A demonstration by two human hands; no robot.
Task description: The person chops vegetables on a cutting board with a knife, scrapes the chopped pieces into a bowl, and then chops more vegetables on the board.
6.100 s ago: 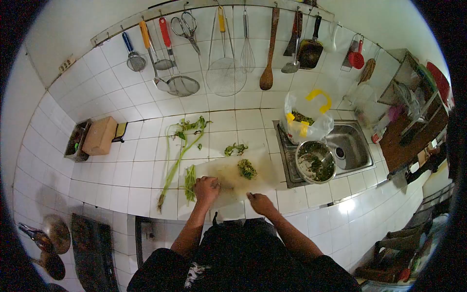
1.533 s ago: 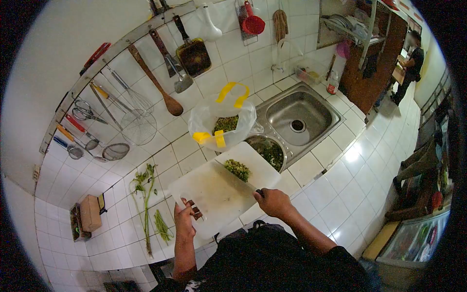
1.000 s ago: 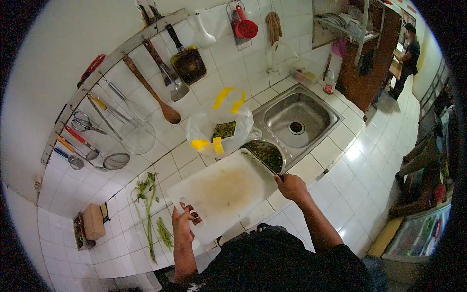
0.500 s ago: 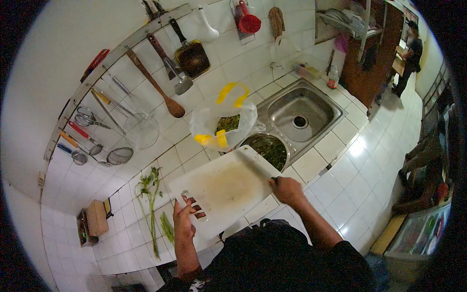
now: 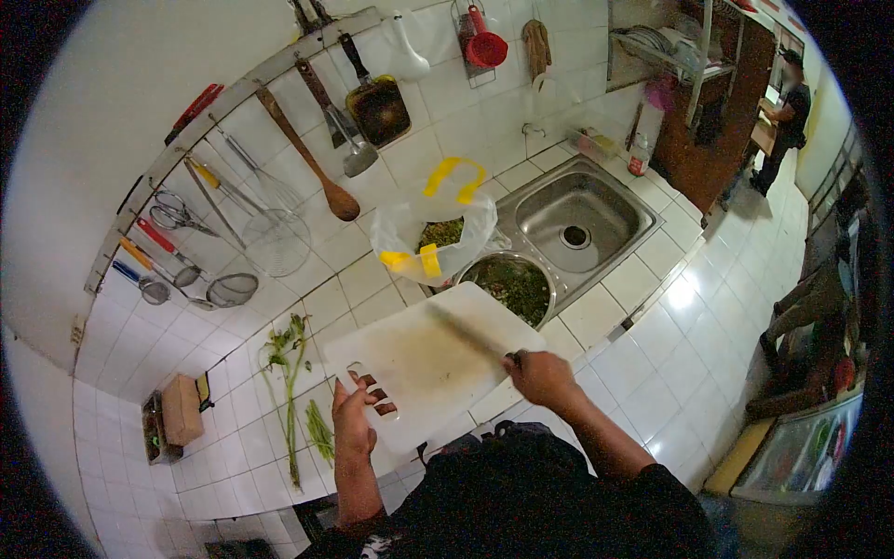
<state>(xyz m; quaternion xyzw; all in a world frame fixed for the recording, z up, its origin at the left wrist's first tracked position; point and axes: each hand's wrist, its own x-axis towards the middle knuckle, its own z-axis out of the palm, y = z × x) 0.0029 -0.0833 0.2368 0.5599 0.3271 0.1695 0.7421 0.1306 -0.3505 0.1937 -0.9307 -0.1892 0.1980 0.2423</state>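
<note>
My left hand (image 5: 354,416) grips the white cutting board (image 5: 410,359) through its handle slot, with the fingers showing through the hole. The board is held up over the counter, its far end beside a metal bowl of chopped greens (image 5: 510,287). My right hand (image 5: 543,377) is closed around the dark handle of a knife (image 5: 470,334). The knife's blade, a little blurred, lies across the board's surface. Small green bits and a brownish stain mark the board. Behind it stands a clear plastic bag (image 5: 436,233) with yellow handles and chopped greens inside.
Green stalks (image 5: 293,401) and a small bunch of cut stems (image 5: 319,431) lie on the tiled counter at left. A steel sink (image 5: 577,210) is beyond the bowl. Utensils, including a wooden spoon (image 5: 312,154), hang on the wall. A person (image 5: 788,121) stands far right.
The knife has moved left along the board, away from the bowl edge, with my right hand following slightly. My left hand keeps its grip, and the view has shifted a little.
</note>
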